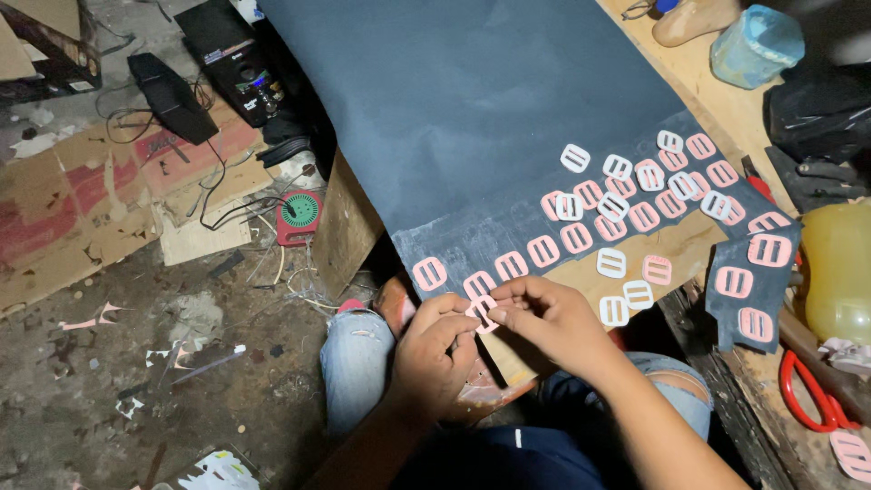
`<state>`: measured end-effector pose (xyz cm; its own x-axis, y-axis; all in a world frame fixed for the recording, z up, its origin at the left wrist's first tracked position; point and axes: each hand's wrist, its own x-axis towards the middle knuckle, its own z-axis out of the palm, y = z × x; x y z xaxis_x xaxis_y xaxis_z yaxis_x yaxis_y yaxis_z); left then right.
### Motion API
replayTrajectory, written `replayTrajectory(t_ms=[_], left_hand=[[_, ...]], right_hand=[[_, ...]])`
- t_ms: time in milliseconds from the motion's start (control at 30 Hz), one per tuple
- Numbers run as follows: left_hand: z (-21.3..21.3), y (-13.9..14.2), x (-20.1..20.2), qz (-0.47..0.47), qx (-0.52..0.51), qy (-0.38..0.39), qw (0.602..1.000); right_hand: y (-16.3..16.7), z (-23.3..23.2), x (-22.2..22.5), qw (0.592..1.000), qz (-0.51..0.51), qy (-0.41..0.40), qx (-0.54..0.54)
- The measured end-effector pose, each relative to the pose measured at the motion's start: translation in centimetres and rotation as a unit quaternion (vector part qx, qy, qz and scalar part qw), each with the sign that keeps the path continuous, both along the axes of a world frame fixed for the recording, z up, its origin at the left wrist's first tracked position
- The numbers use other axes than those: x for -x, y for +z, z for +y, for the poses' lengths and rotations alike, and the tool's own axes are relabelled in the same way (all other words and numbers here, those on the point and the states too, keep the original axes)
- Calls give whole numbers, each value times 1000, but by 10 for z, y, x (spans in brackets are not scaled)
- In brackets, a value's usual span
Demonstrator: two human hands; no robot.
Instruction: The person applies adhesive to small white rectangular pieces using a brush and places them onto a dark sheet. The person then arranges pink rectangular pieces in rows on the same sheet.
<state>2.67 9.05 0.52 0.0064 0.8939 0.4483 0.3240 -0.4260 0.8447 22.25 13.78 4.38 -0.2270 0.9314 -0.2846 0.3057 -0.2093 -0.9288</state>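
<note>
Person's sitting low w/ knees in torn jeans [363, 363], both hands together right at the near edge of a big dark sheet [472, 109] that hangs over a wooden bench [717, 100]. Left hand [435, 354] is curled, fingers narrow, thumb and forefinger pressed on a small pink buckle [482, 313]. Right hand [553, 318] comes in from the other side, fingertips pinched on the same buckle, so it's held between the two hands just below the sheet's pale, scuffed lower edge. Can't tell whether the buckle is touching the sheet or just off it, the fingers cover too much.

Along that edge sits a row of pink buckles [544, 251], flat, spaced apart. Further right and up there's a looser cluster of pink and white buckles [649, 186], some overlapping. A few white ones [611, 263] lie on the bare brown patch nr the right hand. A smaller dark scrap [753, 281] at the bench's right carries three more pink ones.

Red-handled scissors [807, 390] lie at the far right, next to a yellowish jug [839, 272]. A blue-lidded tub [758, 45] stands at the top right. On the floor to the left: flattened cardboard [91, 200], tangled cables, a black speaker box [227, 59] and a small red device w/ a green dial [299, 216]
</note>
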Motion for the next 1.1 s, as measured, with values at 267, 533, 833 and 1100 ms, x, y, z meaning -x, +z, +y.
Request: replayTrajectory(t_ms=[267, 533, 833, 1100], left_hand=[[12, 4, 10, 59, -4, 124, 990], [41, -44, 12, -280, 224, 164, 919], [44, -56, 14, -335, 258, 132, 897], [41, -50, 16, -335, 259, 121, 898]], right_hand=[[-8, 53, 12, 998, -14, -41, -40], [-16, 81, 34, 998, -44, -51, -4], [-15, 81, 35, 994, -93, -41, -34], [-8, 78, 38, 992, -110, -53, -19]])
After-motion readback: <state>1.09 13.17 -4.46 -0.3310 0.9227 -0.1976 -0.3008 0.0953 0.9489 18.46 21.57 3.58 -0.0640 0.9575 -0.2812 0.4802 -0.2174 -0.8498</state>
